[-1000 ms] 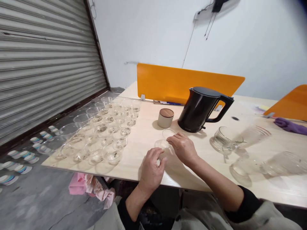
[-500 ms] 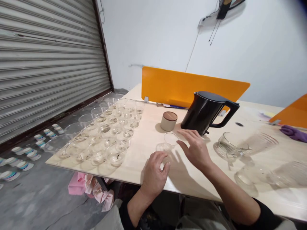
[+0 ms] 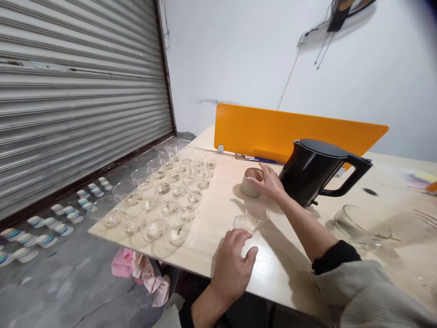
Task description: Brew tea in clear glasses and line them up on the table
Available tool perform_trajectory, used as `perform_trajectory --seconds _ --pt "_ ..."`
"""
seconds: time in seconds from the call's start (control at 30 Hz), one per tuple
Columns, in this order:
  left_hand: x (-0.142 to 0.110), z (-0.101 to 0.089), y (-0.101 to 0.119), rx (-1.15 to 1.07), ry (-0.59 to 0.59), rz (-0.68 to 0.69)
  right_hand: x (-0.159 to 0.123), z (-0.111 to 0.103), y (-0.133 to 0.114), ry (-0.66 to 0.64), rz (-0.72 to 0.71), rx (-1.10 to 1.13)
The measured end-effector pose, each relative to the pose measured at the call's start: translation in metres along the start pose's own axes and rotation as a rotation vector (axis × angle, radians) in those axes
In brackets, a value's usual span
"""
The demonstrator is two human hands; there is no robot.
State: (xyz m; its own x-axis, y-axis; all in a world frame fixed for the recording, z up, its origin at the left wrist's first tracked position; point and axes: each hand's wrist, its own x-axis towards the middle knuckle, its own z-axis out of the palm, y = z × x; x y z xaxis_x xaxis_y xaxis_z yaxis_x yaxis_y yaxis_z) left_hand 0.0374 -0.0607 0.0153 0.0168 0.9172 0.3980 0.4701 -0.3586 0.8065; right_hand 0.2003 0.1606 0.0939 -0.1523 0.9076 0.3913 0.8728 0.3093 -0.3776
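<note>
My right hand (image 3: 268,182) reaches over a short beige ceramic canister (image 3: 248,188), with its fingers across the top. The canister's wooden lid does not show, and the hand may hide it. Below that hand stand two small clear glass cups (image 3: 254,216), side by side and touching. My left hand (image 3: 232,266) rests on the pale wooden table (image 3: 283,269) just below those cups, fingers loosely curled, with nothing visible in it. A black electric kettle (image 3: 312,171) stands right next to my right hand.
Many small glass dishes (image 3: 170,200) sit in rows on a pale board (image 3: 112,230) left of my hands. A glass jug (image 3: 358,230) lies to the right. An orange divider (image 3: 290,127) stands behind the kettle. Several striped white bowls (image 3: 44,239) line the concrete floor.
My right hand has moved from beside the glass cups up onto the canister, and the wooden lid no longer shows. The view has turned, shifting everything rightward. My left hand stays nearly still.
</note>
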Motion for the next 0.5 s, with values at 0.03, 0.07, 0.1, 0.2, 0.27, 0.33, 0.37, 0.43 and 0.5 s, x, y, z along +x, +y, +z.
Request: perform_trajectory --seconds 0.03,0.07,0.1,0.2,0.27,0.33,0.37,0.43,0.5 --pt "0.000 0.000 0.000 0.001 -0.002 -0.004 0.005 0.005 0.001 -0.020 0.009 0.017" --pt "0.000 0.000 0.000 0.000 -0.006 -0.006 0.008 0.010 0.002 -0.031 0.021 0.037" --pt "0.000 -0.001 0.001 -0.001 -0.011 -0.006 0.010 0.014 0.002 -0.030 0.036 0.054" --pt "0.000 -0.001 0.001 -0.006 -0.022 -0.003 0.009 0.021 0.003 0.031 0.079 0.077" --pt "0.000 -0.002 0.000 -0.009 -0.025 -0.003 0.005 0.019 0.003 0.083 0.082 0.075" --pt "0.000 -0.002 -0.002 -0.019 -0.031 -0.002 0.000 0.009 0.002 0.149 0.078 0.073" --pt "0.000 -0.002 -0.003 -0.027 -0.036 0.001 -0.004 0.001 0.001 0.187 0.073 0.075" --pt "-0.001 -0.001 -0.006 -0.049 -0.047 0.012 -0.014 -0.018 -0.002 0.263 0.053 0.076" --pt "-0.002 0.000 -0.010 -0.073 -0.054 0.024 -0.029 -0.042 -0.006 0.336 0.016 0.067"
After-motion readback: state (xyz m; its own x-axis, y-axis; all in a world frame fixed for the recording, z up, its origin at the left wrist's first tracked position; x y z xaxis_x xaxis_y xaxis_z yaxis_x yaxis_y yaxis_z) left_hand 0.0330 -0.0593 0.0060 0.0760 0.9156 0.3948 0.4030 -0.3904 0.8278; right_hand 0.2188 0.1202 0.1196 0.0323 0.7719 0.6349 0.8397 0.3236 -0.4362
